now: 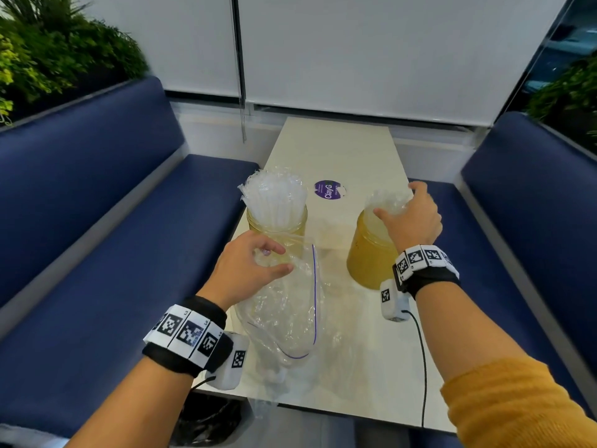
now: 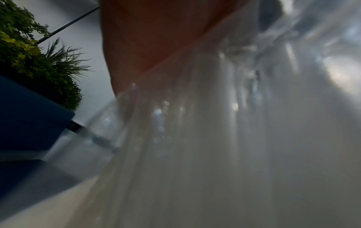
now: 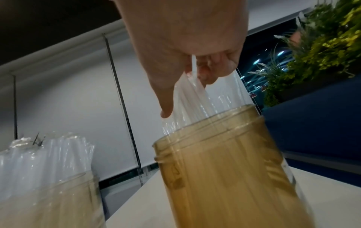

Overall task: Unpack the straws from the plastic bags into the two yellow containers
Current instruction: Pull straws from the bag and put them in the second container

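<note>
Two yellow translucent containers stand on the pale table. The left container [image 1: 277, 226] [image 3: 48, 195] is packed with clear wrapped straws [image 1: 274, 197] that stick out of its mouth. The right container [image 1: 371, 250] [image 3: 230, 174] holds another bunch of straws [image 1: 386, 202] [image 3: 187, 106], and my right hand [image 1: 410, 215] [image 3: 187, 50] grips their tops from above. My left hand [image 1: 250, 263] pinches the crumpled clear zip bag [image 1: 287, 312] that lies in front of the left container. In the left wrist view only blurred plastic [image 2: 215, 138] and palm show.
A round purple sticker [image 1: 328, 189] lies on the table [image 1: 332, 147] beyond the containers. Blue bench seats [image 1: 97, 221] [image 1: 533, 205] flank the table, with green plants behind them. A white blind hangs at the far end. A cable [image 1: 423, 367] trails from my right wrist.
</note>
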`<state>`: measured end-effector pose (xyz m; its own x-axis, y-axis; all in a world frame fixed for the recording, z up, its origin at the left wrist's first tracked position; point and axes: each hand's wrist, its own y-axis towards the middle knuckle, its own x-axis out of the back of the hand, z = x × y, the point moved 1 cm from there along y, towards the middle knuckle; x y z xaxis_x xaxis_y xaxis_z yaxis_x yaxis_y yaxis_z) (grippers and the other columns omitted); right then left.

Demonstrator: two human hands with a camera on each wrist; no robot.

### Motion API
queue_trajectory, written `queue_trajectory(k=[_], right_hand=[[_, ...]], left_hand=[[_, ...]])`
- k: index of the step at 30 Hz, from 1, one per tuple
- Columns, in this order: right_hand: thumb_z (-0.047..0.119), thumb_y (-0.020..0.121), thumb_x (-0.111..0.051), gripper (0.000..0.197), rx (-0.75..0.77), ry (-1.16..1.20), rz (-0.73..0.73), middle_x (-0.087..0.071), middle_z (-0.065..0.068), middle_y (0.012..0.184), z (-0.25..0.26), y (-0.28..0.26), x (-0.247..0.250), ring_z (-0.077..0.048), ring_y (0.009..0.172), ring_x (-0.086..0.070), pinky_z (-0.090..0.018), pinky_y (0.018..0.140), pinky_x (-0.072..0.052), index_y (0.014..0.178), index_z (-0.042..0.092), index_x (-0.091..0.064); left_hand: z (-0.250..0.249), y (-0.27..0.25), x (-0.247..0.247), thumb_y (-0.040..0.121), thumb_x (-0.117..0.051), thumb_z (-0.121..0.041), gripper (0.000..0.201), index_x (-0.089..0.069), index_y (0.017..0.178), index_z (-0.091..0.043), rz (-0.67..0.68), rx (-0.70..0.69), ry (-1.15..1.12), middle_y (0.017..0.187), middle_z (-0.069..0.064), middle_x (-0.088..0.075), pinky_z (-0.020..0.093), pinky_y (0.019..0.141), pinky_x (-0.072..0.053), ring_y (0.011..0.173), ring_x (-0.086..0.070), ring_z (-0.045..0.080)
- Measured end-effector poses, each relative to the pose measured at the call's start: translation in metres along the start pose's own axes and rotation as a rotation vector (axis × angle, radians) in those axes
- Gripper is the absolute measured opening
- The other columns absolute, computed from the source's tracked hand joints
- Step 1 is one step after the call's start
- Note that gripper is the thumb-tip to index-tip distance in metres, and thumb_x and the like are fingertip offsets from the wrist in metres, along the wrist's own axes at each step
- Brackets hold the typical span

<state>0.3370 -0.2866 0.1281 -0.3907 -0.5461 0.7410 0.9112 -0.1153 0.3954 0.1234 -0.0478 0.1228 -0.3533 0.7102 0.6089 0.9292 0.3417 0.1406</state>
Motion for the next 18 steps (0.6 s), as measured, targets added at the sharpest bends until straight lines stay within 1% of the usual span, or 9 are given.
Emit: queue_trajectory(k=[3,5,7,10,13,14,15,16,18], right_hand=[[0.043,0.072,-0.085,0.080,0.139,-0.125,-0.088,-0.052,-0.008,0.132,-0.001,0.007,-0.002,-0.032,0.118,-0.049,-0.047,0.086,-0.051,0.137,0.024,-0.042],[0.034,0.086,-0.074,0.064,0.324,-0.225,-0.060,-0.049,-0.008,0.140,-0.003,0.010,-0.007,-0.031,0.126,-0.045,-0.048,0.097,-0.047,0.141,0.024,-0.043],[0.023,0.099,-0.055,0.043,0.466,-0.320,0.063,-0.050,-0.008,0.144,-0.007,0.009,-0.016,-0.028,0.132,-0.045,-0.046,0.107,-0.042,0.141,0.017,-0.047],[0.016,0.103,-0.042,0.040,0.483,-0.404,0.195,-0.049,-0.009,0.144,-0.012,0.004,-0.022,-0.027,0.134,-0.043,-0.046,0.114,-0.034,0.142,0.009,-0.044],[0.020,0.102,-0.045,0.044,0.507,-0.368,0.112,-0.043,-0.011,0.151,0.001,-0.001,-0.009,-0.031,0.143,-0.033,-0.050,0.120,-0.020,0.145,0.012,-0.044],[0.022,0.101,-0.048,0.043,0.528,-0.300,0.083,-0.046,-0.012,0.149,0.011,-0.003,0.000,-0.032,0.141,-0.036,-0.050,0.119,-0.023,0.142,0.013,-0.049],[0.024,0.100,-0.051,0.039,0.546,-0.208,0.070,-0.051,-0.012,0.143,0.024,-0.007,0.010,-0.031,0.134,-0.042,-0.049,0.115,-0.033,0.138,0.013,-0.055],[0.025,0.100,-0.052,0.035,0.567,-0.116,0.080,-0.056,-0.010,0.134,0.040,-0.012,0.021,-0.028,0.126,-0.048,-0.045,0.106,-0.042,0.132,0.014,-0.060],[0.028,0.099,-0.054,0.027,0.649,0.006,0.167,-0.064,0.000,0.114,0.076,-0.027,0.041,-0.018,0.103,-0.058,-0.036,0.089,-0.052,0.121,0.017,-0.067]], left_hand=[[0.001,-0.002,0.001,0.074,-0.087,-0.039,0.025,-0.075,0.095,-0.033,-0.005,-0.002,-0.006,0.097,-0.008,-0.061,0.014,0.075,-0.038,0.089,-0.057,0.003],[0.000,-0.003,0.001,0.074,-0.087,-0.040,0.025,-0.075,0.096,-0.033,0.002,0.000,-0.012,0.097,-0.009,-0.060,0.017,0.075,-0.038,0.088,-0.057,0.003],[-0.001,-0.005,0.002,0.076,-0.086,-0.040,0.025,-0.074,0.097,-0.034,0.006,-0.001,-0.008,0.097,-0.010,-0.060,0.017,0.074,-0.038,0.086,-0.056,0.001],[-0.003,-0.007,0.003,0.085,-0.078,-0.033,0.019,-0.074,0.104,-0.030,0.008,-0.016,0.007,0.098,-0.012,-0.059,0.013,0.071,-0.036,0.078,-0.051,-0.006],[-0.005,-0.009,0.006,0.101,-0.055,-0.016,0.023,-0.072,0.116,-0.022,0.033,0.014,-0.075,0.111,-0.011,-0.061,0.011,0.084,-0.040,0.093,-0.053,-0.006],[-0.005,-0.009,0.007,0.103,-0.047,-0.010,0.030,-0.071,0.118,-0.020,0.047,0.040,-0.116,0.115,-0.009,-0.061,0.013,0.090,-0.040,0.102,-0.053,-0.002],[-0.005,-0.009,0.007,0.103,-0.041,-0.006,0.036,-0.070,0.120,-0.019,0.059,0.063,-0.148,0.116,-0.007,-0.062,0.014,0.092,-0.039,0.110,-0.054,0.004],[-0.005,-0.009,0.008,0.102,-0.036,-0.002,0.042,-0.069,0.122,-0.017,0.065,0.077,-0.165,0.115,-0.004,-0.062,0.016,0.094,-0.039,0.114,-0.054,0.008],[-0.003,-0.008,0.008,0.099,-0.031,0.003,0.050,-0.067,0.126,-0.017,0.065,0.075,-0.167,0.112,-0.002,-0.063,0.021,0.097,-0.040,0.113,-0.055,0.010]])
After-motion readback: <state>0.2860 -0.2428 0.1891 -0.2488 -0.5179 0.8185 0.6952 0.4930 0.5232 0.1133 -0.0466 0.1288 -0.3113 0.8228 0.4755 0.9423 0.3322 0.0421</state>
